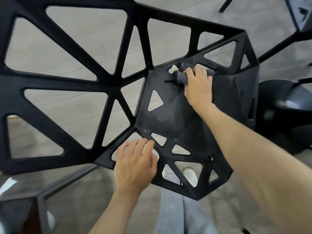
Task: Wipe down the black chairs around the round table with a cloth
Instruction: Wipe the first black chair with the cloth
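A view from above, looking down at a person's two bare arms reaching over a black moulded-plastic chair (168, 119) whose seat and back are a web of struts with triangular openings. Grey floor shows through the gaps.

The right hand (199, 86) presses a crumpled dark grey cloth (182, 76) against the far part of the solid seat panel. Its fingers are curled over the bunched fabric, gripping it. A small pale scrap (173, 68) lies just beside the cloth; it may be a tag or a lighter corner, and the view is too soft to tell.

The left hand (136, 162) rests on the near edge of the seat with its fingers bent over a strut, apparently steadying the chair and holding nothing else.

To do this wipe well, the cloth probably needs flattening so more of it meets the surface. Pale dusty smears show on the centre of the seat. The narrow struts and the edges of the openings likely need separate passes.

No container is in view. A second dark rounded chair (283, 105) stands at the right. The person's light blue trousers (172, 213) and white shoes (190, 174) show below.
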